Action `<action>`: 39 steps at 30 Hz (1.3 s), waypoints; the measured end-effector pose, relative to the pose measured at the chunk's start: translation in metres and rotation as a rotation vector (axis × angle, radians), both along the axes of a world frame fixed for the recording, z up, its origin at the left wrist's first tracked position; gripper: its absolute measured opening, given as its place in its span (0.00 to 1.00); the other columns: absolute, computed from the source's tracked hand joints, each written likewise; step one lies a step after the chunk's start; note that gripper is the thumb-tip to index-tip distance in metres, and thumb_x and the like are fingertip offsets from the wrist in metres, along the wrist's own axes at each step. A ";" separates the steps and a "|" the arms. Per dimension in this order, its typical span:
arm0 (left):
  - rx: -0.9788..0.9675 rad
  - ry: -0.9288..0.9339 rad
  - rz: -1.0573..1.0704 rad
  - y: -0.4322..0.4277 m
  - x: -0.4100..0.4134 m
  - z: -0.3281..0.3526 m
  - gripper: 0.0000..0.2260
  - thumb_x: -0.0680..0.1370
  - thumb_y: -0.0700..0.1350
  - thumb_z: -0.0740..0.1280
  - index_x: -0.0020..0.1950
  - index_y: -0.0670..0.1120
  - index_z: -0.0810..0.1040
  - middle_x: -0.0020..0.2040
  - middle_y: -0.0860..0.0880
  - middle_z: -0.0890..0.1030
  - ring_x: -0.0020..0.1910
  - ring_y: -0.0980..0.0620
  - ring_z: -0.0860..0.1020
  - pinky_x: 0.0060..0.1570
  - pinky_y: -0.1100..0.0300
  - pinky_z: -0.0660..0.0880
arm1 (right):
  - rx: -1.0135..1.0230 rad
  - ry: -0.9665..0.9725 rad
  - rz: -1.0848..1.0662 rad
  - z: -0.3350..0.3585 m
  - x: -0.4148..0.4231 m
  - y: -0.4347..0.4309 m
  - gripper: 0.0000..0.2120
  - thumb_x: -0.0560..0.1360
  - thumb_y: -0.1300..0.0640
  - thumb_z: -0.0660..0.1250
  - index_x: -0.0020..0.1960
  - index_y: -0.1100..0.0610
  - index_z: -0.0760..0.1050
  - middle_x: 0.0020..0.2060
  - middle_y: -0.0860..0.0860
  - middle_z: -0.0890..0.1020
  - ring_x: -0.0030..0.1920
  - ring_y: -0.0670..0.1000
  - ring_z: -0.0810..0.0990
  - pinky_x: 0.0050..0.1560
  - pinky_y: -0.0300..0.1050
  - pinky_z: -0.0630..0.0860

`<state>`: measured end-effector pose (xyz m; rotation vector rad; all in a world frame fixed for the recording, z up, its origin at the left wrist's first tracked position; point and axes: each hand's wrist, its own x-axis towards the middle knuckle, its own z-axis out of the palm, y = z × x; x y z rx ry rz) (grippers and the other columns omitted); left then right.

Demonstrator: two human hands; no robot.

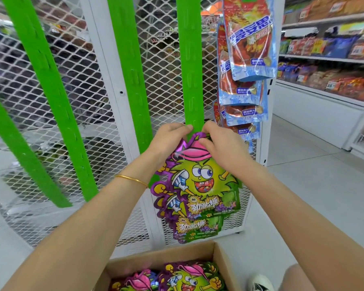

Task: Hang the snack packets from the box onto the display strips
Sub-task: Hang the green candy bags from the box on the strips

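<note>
Head view, looking down at a white mesh rack (166, 59).

Containers: one cardboard box (221, 263) on the floor at the bottom of the frame, open at the top. Inside lie loose packets (187, 278) with the green cartoon face. Two faces are clear, a third shows partly at the left, and any further ones are hidden.

Counts:
- Green strips: four in view. The rightmost strip (190, 70) carries the work.
- Cartoon packets on that strip: two. The top packet (198, 183) overlaps the lower packet (198, 228), which hangs just above the box.
- Blue-and-red packets (250, 49): one column at the right of the rack, at least four, overlapping. Exact count unclear.

Hands: left hand (172, 137) and right hand (219, 148) both pinch the upper edge of the top packet, fingertips nearly meeting at the strip. Whether its hole is already on a hook cannot be told, as the fingers cover it. A gold bracelet (131, 179) sits on the left wrist.

Store shelves (328, 57) with goods stand at the right, blurred.
</note>
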<state>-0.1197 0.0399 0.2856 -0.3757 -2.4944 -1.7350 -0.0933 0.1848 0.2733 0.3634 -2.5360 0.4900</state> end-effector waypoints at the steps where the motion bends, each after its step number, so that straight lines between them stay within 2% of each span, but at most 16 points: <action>1: 0.003 0.002 0.013 0.001 0.000 -0.001 0.16 0.77 0.49 0.64 0.29 0.49 0.72 0.28 0.52 0.71 0.32 0.54 0.70 0.41 0.60 0.67 | -0.014 -0.020 0.007 -0.001 0.000 0.000 0.09 0.78 0.51 0.60 0.53 0.57 0.68 0.44 0.56 0.81 0.45 0.59 0.78 0.39 0.48 0.69; 7: -0.008 0.049 0.040 -0.002 -0.002 -0.006 0.16 0.78 0.50 0.64 0.31 0.47 0.72 0.27 0.49 0.70 0.29 0.51 0.68 0.36 0.58 0.66 | -0.069 -0.137 0.053 -0.010 -0.001 0.000 0.10 0.79 0.52 0.60 0.54 0.58 0.67 0.39 0.54 0.77 0.44 0.60 0.77 0.41 0.51 0.72; 11: -0.070 0.121 0.006 -0.008 -0.001 -0.015 0.08 0.78 0.48 0.63 0.48 0.45 0.78 0.37 0.49 0.79 0.36 0.54 0.76 0.44 0.59 0.73 | -0.051 -0.186 0.028 -0.029 0.001 0.000 0.13 0.78 0.50 0.60 0.56 0.59 0.66 0.48 0.57 0.79 0.47 0.60 0.78 0.45 0.54 0.75; 13: -0.153 0.164 -0.019 -0.012 0.001 -0.025 0.13 0.77 0.46 0.65 0.58 0.41 0.77 0.47 0.49 0.81 0.44 0.55 0.79 0.52 0.59 0.75 | -0.070 -0.107 -0.014 -0.038 0.004 0.001 0.15 0.77 0.51 0.63 0.58 0.60 0.67 0.51 0.56 0.77 0.51 0.57 0.76 0.48 0.51 0.74; 15: -0.274 0.277 -0.017 -0.017 0.005 -0.037 0.17 0.75 0.45 0.67 0.62 0.42 0.74 0.54 0.49 0.80 0.52 0.52 0.77 0.57 0.59 0.72 | -0.063 0.069 -0.089 -0.051 0.014 0.003 0.16 0.74 0.57 0.66 0.59 0.61 0.70 0.54 0.57 0.75 0.54 0.57 0.74 0.53 0.50 0.71; 17: -0.453 0.438 0.071 -0.025 0.010 -0.052 0.24 0.72 0.46 0.67 0.67 0.42 0.70 0.61 0.45 0.76 0.61 0.47 0.73 0.63 0.55 0.67 | -0.096 0.234 -0.133 -0.073 0.029 0.003 0.16 0.72 0.62 0.66 0.59 0.61 0.71 0.55 0.57 0.76 0.55 0.57 0.73 0.55 0.49 0.70; 19: -0.515 0.525 0.166 -0.033 0.019 -0.069 0.26 0.72 0.44 0.67 0.68 0.41 0.68 0.66 0.42 0.72 0.66 0.43 0.68 0.66 0.58 0.58 | -0.150 0.230 -0.073 -0.109 0.044 0.002 0.15 0.70 0.63 0.63 0.57 0.61 0.72 0.53 0.57 0.76 0.53 0.55 0.72 0.53 0.49 0.69; 20: -0.505 0.538 0.192 -0.038 0.024 -0.081 0.25 0.71 0.43 0.67 0.67 0.40 0.69 0.66 0.42 0.72 0.66 0.43 0.67 0.65 0.62 0.56 | -0.162 0.124 -0.029 -0.132 0.051 0.000 0.14 0.71 0.64 0.62 0.56 0.61 0.72 0.53 0.57 0.76 0.53 0.55 0.73 0.53 0.50 0.71; 22: -0.485 0.511 0.195 -0.046 0.038 -0.109 0.22 0.71 0.42 0.65 0.65 0.41 0.71 0.63 0.43 0.74 0.64 0.45 0.68 0.61 0.66 0.55 | -0.141 -0.255 0.017 -0.183 0.062 -0.005 0.15 0.73 0.63 0.64 0.59 0.60 0.71 0.54 0.57 0.75 0.54 0.57 0.75 0.53 0.53 0.72; 25: -0.519 0.371 0.138 -0.060 0.059 -0.163 0.20 0.71 0.42 0.64 0.62 0.39 0.74 0.61 0.41 0.75 0.63 0.44 0.69 0.61 0.63 0.58 | -0.043 -0.800 0.081 -0.255 0.077 -0.016 0.22 0.74 0.53 0.67 0.65 0.60 0.68 0.60 0.57 0.74 0.62 0.57 0.72 0.61 0.49 0.69; 27: -0.553 0.232 0.111 -0.072 0.072 -0.198 0.18 0.72 0.41 0.65 0.61 0.39 0.74 0.61 0.40 0.75 0.63 0.41 0.71 0.63 0.60 0.59 | 0.013 -1.032 0.215 -0.290 0.091 -0.028 0.33 0.71 0.45 0.70 0.70 0.59 0.65 0.66 0.57 0.71 0.68 0.57 0.67 0.66 0.46 0.65; 29: -0.587 0.129 0.094 -0.085 0.083 -0.226 0.17 0.73 0.38 0.67 0.61 0.39 0.74 0.62 0.40 0.74 0.63 0.40 0.71 0.63 0.60 0.59 | 0.107 -1.234 0.310 -0.314 0.105 -0.040 0.45 0.67 0.38 0.70 0.74 0.58 0.56 0.74 0.56 0.60 0.74 0.56 0.57 0.72 0.47 0.58; 31: -0.595 0.047 0.093 -0.096 0.094 -0.244 0.16 0.74 0.37 0.67 0.62 0.41 0.74 0.62 0.41 0.74 0.64 0.42 0.70 0.63 0.61 0.57 | 0.229 -1.305 0.330 -0.330 0.118 -0.048 0.48 0.66 0.37 0.70 0.75 0.59 0.53 0.75 0.56 0.57 0.75 0.56 0.55 0.74 0.50 0.56; 35: -0.588 -0.112 0.081 -0.106 0.105 -0.260 0.16 0.76 0.39 0.64 0.64 0.43 0.73 0.64 0.44 0.73 0.66 0.45 0.67 0.66 0.58 0.59 | 0.360 -1.138 0.334 -0.335 0.119 -0.049 0.30 0.69 0.42 0.70 0.61 0.63 0.69 0.57 0.57 0.75 0.57 0.57 0.74 0.57 0.50 0.73; 37: -0.569 -0.205 0.063 -0.103 0.106 -0.264 0.16 0.77 0.40 0.63 0.64 0.43 0.72 0.64 0.44 0.73 0.66 0.47 0.67 0.66 0.59 0.60 | 0.435 -1.109 0.395 -0.330 0.119 -0.049 0.17 0.73 0.48 0.66 0.49 0.62 0.69 0.46 0.56 0.74 0.48 0.57 0.74 0.46 0.49 0.74; 39: -0.555 -0.287 0.024 -0.098 0.108 -0.268 0.16 0.77 0.40 0.63 0.65 0.41 0.72 0.64 0.44 0.74 0.66 0.47 0.69 0.65 0.58 0.63 | 0.502 -1.059 0.421 -0.324 0.122 -0.052 0.09 0.75 0.54 0.61 0.41 0.59 0.66 0.40 0.56 0.72 0.44 0.58 0.76 0.41 0.49 0.74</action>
